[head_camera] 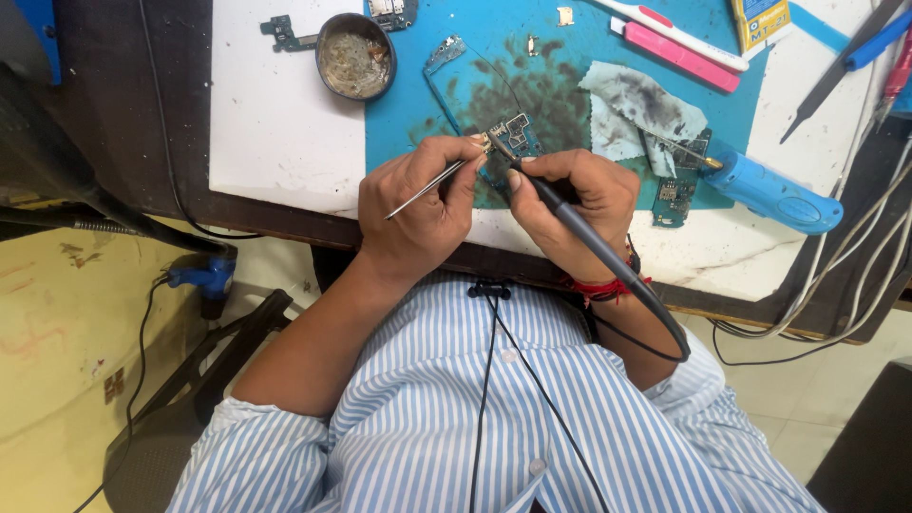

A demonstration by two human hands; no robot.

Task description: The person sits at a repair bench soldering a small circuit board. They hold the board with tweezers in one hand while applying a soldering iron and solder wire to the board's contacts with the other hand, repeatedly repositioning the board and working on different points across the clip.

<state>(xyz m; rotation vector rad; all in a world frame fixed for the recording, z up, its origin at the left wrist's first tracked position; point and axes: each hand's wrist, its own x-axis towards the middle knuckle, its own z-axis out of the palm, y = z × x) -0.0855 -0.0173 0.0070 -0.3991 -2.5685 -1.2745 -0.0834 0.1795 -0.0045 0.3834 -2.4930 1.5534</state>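
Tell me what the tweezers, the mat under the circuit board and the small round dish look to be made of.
Tweezers in the left hand: bare metal, thin and silvery with a bright glint. Mat: probably silicone or rubber, matte blue, flat, with dark smears. Round dish: likely metal, a dark thin rim; the inside is dull and crusted with residue, so its finish is hard to judge.

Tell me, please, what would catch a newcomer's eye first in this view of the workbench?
First, the two hands meeting at the middle of the bench: the left hand pinches metal tweezers, and the right hand holds a black corded soldering iron to a small circuit board. Beneath lies a stained blue mat, with a smudged cloth to the right and a round tin at the upper left.
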